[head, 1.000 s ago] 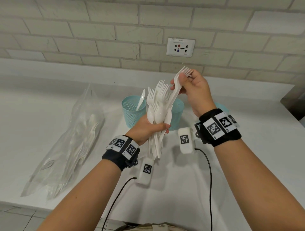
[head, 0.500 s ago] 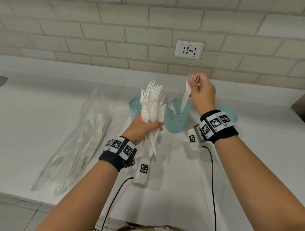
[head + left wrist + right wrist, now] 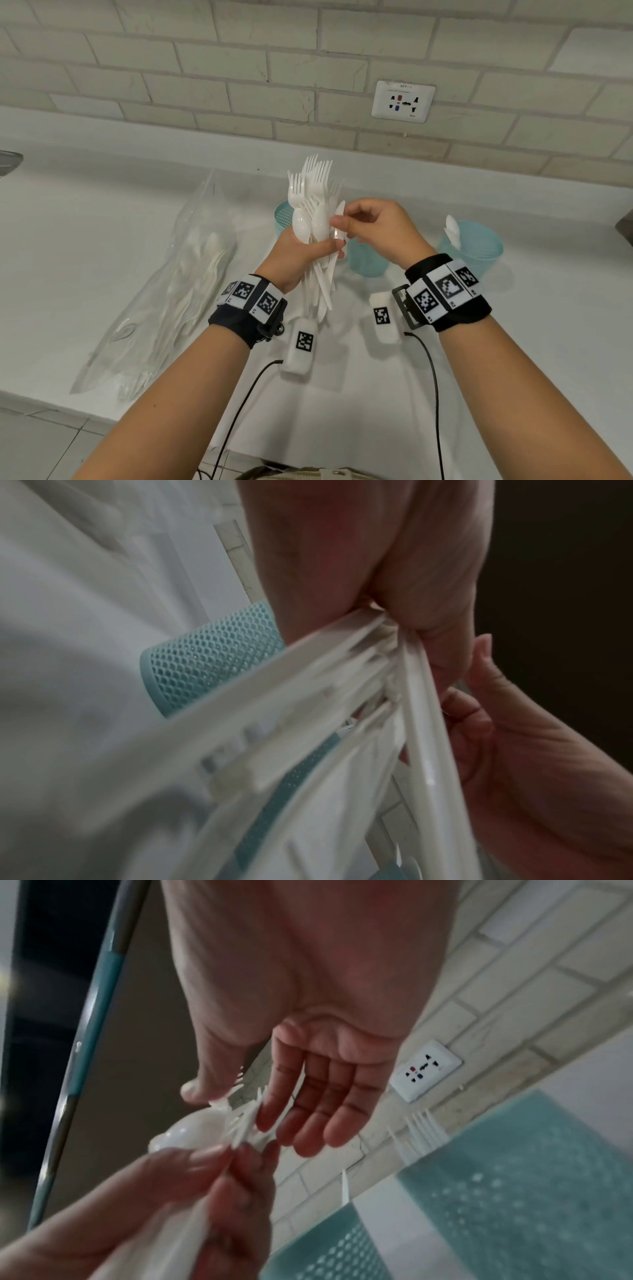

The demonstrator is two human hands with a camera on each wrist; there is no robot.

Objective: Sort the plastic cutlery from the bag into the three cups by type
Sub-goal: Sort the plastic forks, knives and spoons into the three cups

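Observation:
My left hand [image 3: 322, 248] grips a bundle of white plastic forks, spoons and knives [image 3: 313, 205] upright above the counter; the left wrist view shows the handles [image 3: 308, 696] fanning out below the fist. My right hand [image 3: 342, 226] has reached the bundle's right side and pinches one white piece [image 3: 339, 210] between thumb and fingers. Three teal mesh cups stand behind: the left cup [image 3: 282, 216] is half hidden by the bundle, the middle cup [image 3: 368, 262] is under my right hand and holds forks [image 3: 421, 1131], and the right cup [image 3: 479, 248] holds a white piece.
A clear plastic bag [image 3: 181, 274] with more white cutlery lies on the white counter [image 3: 85, 222] at the left. A wall socket [image 3: 403, 101] sits on the brick wall behind. The counter's front edge runs close to my forearms.
My right hand lowered a fork into the middle cup, let it go, and has come back left to the bundle. My left hand kept its grip on the bundle.

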